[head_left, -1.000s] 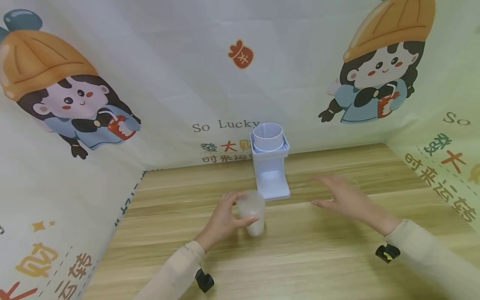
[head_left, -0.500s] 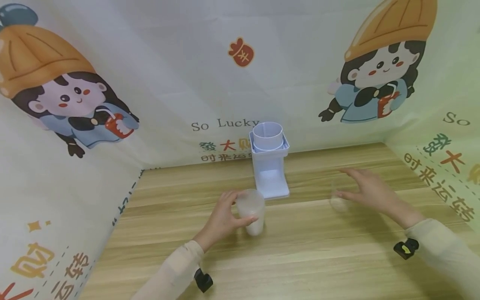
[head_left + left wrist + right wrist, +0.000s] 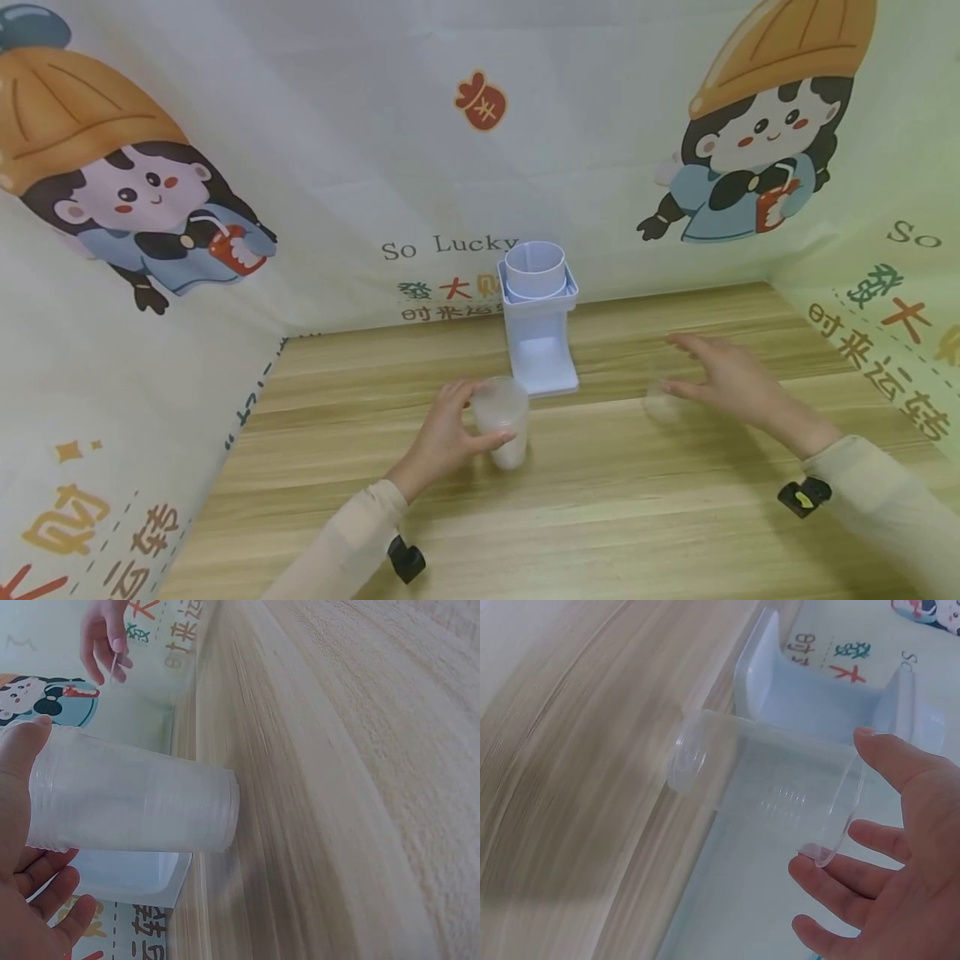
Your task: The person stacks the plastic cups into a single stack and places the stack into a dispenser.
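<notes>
A stack of clear plastic cups stands upright on the table, left of the middle. My left hand grips it near the rim, with the thumb on one side and the fingers under the other. To the right, my right hand pinches a single clear plastic cup by its rim between thumb and fingertips. That cup is faint in the head view, and I cannot tell there whether its base touches the table.
A pale blue cup dispenser with a round tube on top stands at the table's back, just behind the cup stack. A printed cloth walls in the wooden table at the back and sides.
My right hand has swung to the right with the clear cup, then drifted slightly back left. My left hand stays on the cup stack.
</notes>
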`<state>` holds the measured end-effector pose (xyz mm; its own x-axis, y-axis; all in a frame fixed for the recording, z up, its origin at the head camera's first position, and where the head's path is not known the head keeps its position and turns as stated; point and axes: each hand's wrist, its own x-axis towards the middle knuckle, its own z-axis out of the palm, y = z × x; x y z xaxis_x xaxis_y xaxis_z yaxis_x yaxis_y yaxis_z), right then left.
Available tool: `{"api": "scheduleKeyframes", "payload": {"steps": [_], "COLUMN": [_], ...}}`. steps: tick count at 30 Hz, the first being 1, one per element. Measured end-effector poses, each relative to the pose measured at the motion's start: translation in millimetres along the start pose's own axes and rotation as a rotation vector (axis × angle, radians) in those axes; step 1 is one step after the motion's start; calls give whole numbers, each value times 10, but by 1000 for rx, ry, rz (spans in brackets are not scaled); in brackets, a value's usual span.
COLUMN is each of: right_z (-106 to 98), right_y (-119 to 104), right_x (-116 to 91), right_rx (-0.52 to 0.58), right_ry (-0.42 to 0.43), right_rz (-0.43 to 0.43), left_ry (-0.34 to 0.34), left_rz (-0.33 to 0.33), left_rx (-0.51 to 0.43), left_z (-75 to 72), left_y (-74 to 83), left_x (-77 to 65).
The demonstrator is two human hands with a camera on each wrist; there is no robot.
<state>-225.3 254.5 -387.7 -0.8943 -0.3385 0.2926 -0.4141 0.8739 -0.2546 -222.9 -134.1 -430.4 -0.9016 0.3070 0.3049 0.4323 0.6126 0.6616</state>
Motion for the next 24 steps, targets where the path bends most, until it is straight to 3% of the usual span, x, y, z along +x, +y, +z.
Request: {"api": "scheduleKeyframes", "payload": {"steps": [24], "right_z": [59], "right_y": [-505], "right_x": [16], "right_rx": [72], "right_ry": [-28], "right_rz": [-134], "left_ry": [0], "left_rz": [8], "left_rx": [-2], "left_z": [-9], "left_y": [1], "left_x": [-10]}}
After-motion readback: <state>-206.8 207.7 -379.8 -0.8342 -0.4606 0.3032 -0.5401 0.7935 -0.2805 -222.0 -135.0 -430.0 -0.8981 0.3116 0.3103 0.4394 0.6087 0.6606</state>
